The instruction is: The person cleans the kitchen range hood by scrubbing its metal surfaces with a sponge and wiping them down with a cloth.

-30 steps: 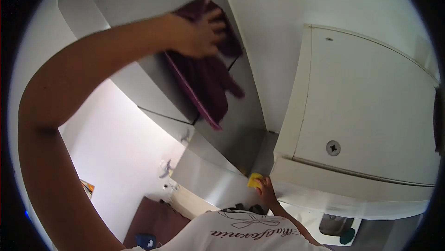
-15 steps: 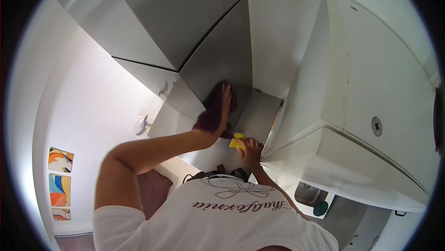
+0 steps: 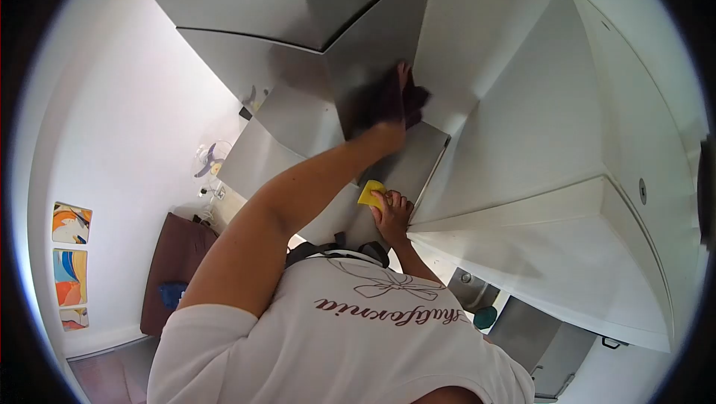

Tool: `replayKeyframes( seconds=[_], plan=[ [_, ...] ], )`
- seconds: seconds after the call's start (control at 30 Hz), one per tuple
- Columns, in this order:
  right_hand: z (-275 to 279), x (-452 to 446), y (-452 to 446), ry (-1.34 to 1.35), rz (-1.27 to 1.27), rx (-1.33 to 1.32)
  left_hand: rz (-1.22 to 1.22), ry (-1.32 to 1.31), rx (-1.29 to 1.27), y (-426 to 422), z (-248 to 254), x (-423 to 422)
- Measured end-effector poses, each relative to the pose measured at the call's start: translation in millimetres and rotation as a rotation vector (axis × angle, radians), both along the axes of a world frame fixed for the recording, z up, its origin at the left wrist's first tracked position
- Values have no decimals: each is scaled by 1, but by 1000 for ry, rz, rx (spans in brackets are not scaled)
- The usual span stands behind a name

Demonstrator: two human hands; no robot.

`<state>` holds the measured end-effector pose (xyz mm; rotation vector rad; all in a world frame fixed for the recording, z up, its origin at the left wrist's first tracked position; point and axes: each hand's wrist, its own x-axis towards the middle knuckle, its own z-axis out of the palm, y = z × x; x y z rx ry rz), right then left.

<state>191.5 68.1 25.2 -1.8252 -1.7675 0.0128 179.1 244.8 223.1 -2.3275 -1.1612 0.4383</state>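
Observation:
My left hand (image 3: 403,89) is stretched far forward and holds a dark purple cloth (image 3: 386,105) against the side of a grey metallic appliance (image 3: 298,1), which looks like a refrigerator. The cloth is blurred and covers part of the fingers. Closer to my body, my right hand (image 3: 394,216) grips a yellow sponge (image 3: 368,193) over a smooth grey surface (image 3: 406,161). Between thumb and fingers the sponge's left part sticks out. My left forearm passes above and left of the sponge.
White cabinets (image 3: 537,105) stand close on the right. Below them are a sink (image 3: 468,285) and a dark green object (image 3: 485,318). On the left are a wall fan (image 3: 212,161), a maroon seat (image 3: 175,262) and colourful pictures (image 3: 71,277).
My left hand has moved the purple cloth forward and to the right along the grey panel. My right hand still holds the sponge, and the whole view has shifted.

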Motion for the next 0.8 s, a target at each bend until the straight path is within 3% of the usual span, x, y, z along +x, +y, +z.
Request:
replayKeyframes(
  seconds=[0.07,0.13,0.23,0.3,0.33,0.4,0.47,0.5,0.57,0.63,0.7,0.77,0.8],
  plan=[
    [0,-4,0,-30,-29,17,-19,572,408,-5,-40,-16],
    [-7,-5,1,-68,-26,-6,-166,-1120,-598,-19,-102,-60],
    [-17,-5,0,-105,-22,-48,96,-1106,-631,-59,-90,-78],
    [-16,-4,3,-116,-7,-64,-317,484,-460,-73,-31,-75],
    [-12,-6,2,-117,-12,-33,-303,467,-464,-74,-40,-89],
    [-8,-5,2,-130,-1,-5,-700,-437,-526,-73,-65,-129],
    [-11,-5,1,-166,21,11,-879,-936,-376,-87,-33,-146],
    [-11,-4,4,-181,31,22,-873,-945,-361,-91,-8,-152],
    [-13,-3,6,-219,45,35,-857,-1385,-129,-99,37,-169],
    [-12,-3,6,-262,59,36,-778,-1760,514,-81,70,-144],
    [-13,-1,6,-299,71,31,-497,-1496,836,-45,84,-130],
    [-14,-1,5,-343,90,30,-437,-1565,518,-46,107,-116],
    [-14,0,4,-360,98,20,-410,-1572,527,-40,98,-113]
  ],
)
